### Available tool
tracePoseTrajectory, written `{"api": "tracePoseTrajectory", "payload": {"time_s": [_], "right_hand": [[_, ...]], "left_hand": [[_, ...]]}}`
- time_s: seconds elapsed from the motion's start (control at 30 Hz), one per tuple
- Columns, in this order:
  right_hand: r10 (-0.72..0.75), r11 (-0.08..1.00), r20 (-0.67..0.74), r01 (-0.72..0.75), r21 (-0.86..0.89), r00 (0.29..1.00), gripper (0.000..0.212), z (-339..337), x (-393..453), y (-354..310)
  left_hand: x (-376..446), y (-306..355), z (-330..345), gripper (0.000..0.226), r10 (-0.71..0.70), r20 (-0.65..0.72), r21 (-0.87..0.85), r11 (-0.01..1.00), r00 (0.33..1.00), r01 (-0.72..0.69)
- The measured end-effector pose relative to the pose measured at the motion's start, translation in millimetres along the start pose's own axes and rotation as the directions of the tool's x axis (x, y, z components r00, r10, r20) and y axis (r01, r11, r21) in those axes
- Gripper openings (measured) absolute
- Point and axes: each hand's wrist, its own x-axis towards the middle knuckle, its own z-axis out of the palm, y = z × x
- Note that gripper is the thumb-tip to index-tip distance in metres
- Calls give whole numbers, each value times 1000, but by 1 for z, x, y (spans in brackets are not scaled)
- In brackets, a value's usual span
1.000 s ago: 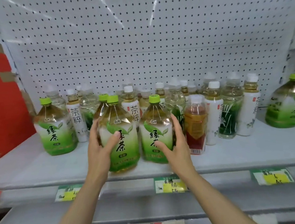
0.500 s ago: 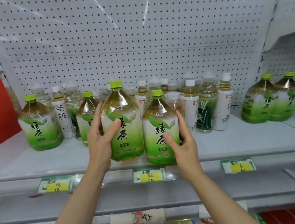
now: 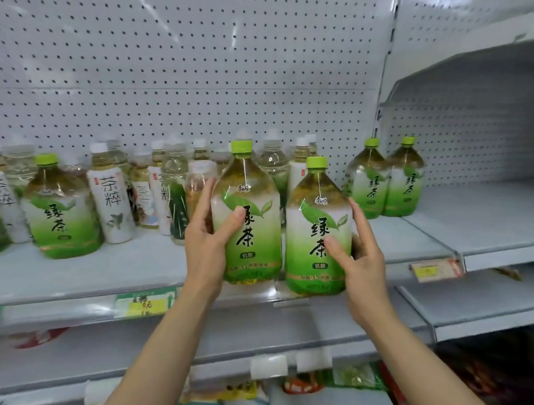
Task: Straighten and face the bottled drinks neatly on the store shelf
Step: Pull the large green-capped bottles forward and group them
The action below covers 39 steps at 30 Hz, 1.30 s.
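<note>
Two large green tea bottles with green caps stand side by side at the shelf's front edge, labels facing me. My left hand (image 3: 209,239) grips the left bottle (image 3: 251,220) from its left side, thumb across the label. My right hand (image 3: 355,257) holds the right bottle (image 3: 312,234) from its right side, thumb on the label. Another large green tea bottle (image 3: 62,215) stands further left. Two more green tea bottles (image 3: 385,183) stand together at the right, near the upright. Several smaller white-capped bottles (image 3: 112,196) crowd the back.
The grey shelf (image 3: 100,272) carries yellow price tags (image 3: 144,303) on its front rail. A pegboard back panel rises behind. To the right, an adjoining shelf (image 3: 488,216) lies bare. Packaged goods sit on the lower shelf (image 3: 302,384).
Both hands have carried the two large green tea bottles rightwards along the shelf's front; the bottles are now upright side by side, close to the pair at the right.
</note>
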Motion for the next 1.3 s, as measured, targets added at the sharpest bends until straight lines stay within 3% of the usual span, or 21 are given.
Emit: {"api": "tracePoseTrajectory", "payload": {"time_s": [0.47, 0.6, 0.93, 1.07, 1.3], "right_hand": [[-58, 998, -185, 50, -44, 981, 72, -130, 61, -5], [-58, 998, -214, 53, -32, 975, 69, -172, 82, -6], [-4, 1000, -104, 5, 8, 995, 71, -263, 153, 0], [36, 999, -48, -35, 28, 998, 74, -281, 175, 15], [88, 994, 11, -89, 58, 996, 74, -288, 196, 39]], "left_hand": [[39, -67, 154, 76, -60, 203, -36, 997, 977, 69], [42, -88, 195, 80, -89, 187, 4, 996, 978, 90], [45, -125, 268, 82, -140, 124, 121, 985, 982, 125], [46, -129, 283, 89, -175, 147, 268, 955, 974, 131], [46, -125, 287, 124, -203, 194, 481, 872, 960, 87]]}}
